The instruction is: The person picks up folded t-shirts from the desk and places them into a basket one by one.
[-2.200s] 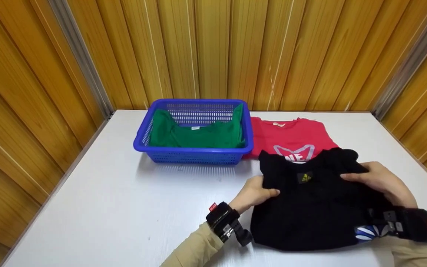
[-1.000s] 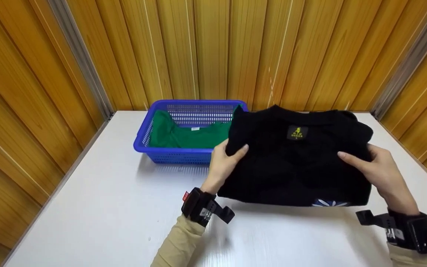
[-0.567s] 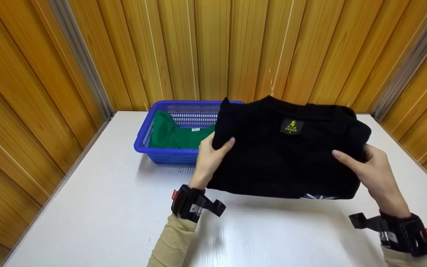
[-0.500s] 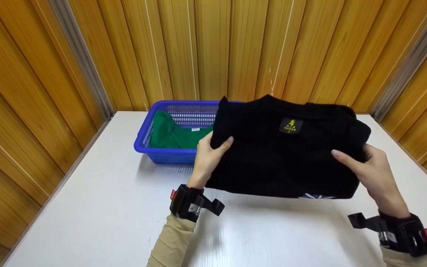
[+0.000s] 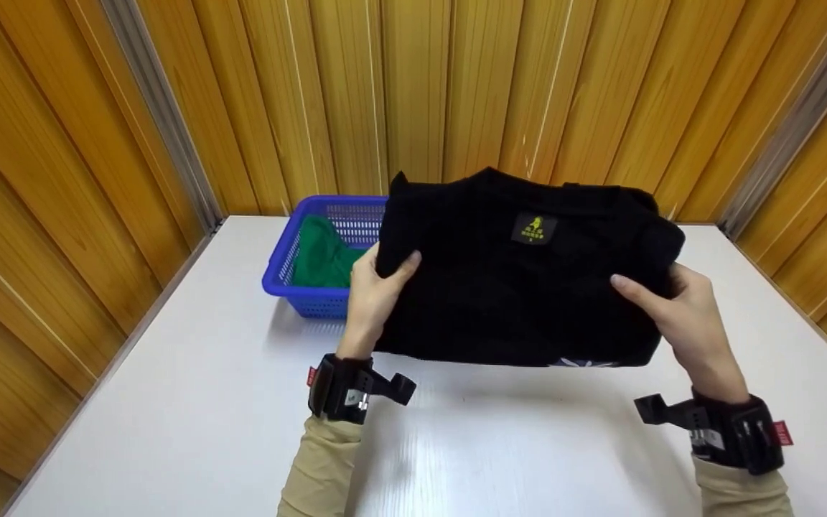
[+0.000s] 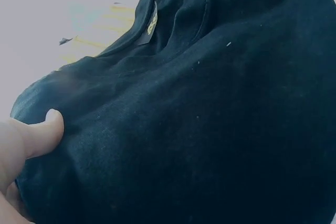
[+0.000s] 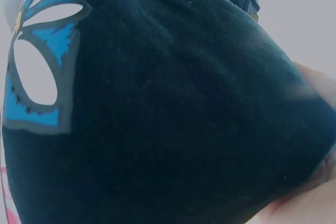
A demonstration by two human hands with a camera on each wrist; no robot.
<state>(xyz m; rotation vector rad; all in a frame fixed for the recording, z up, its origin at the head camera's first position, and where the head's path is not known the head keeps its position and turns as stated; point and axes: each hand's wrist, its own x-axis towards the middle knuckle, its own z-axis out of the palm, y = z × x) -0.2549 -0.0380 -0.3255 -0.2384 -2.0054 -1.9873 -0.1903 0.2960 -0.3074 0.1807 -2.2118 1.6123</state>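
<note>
A folded black T-shirt [image 5: 514,287] is held up above the white table, its neck label turned toward me. My left hand [image 5: 376,294] grips its left edge, thumb in front and the other fingers behind the cloth. On the opposite edge my right hand [image 5: 686,316] holds it the same way. The left wrist view shows the thumb [image 6: 44,135] lying on the black cloth [image 6: 184,119] below the collar. In the right wrist view a blue and white print [image 7: 42,61] shows on the shirt's underside, with the right hand's fingers [image 7: 310,203] at its edge.
A blue plastic basket [image 5: 277,287] stands at the back left of the white table [image 5: 169,402], partly hidden by the black shirt. Green clothing [image 5: 324,255] lies inside it. Wood-look panels [image 5: 456,93] enclose the table's back and sides.
Both hands have lifted the black shirt off the table and carried it left and up. It now covers the basket's right part and the red shirt seen earlier.
</note>
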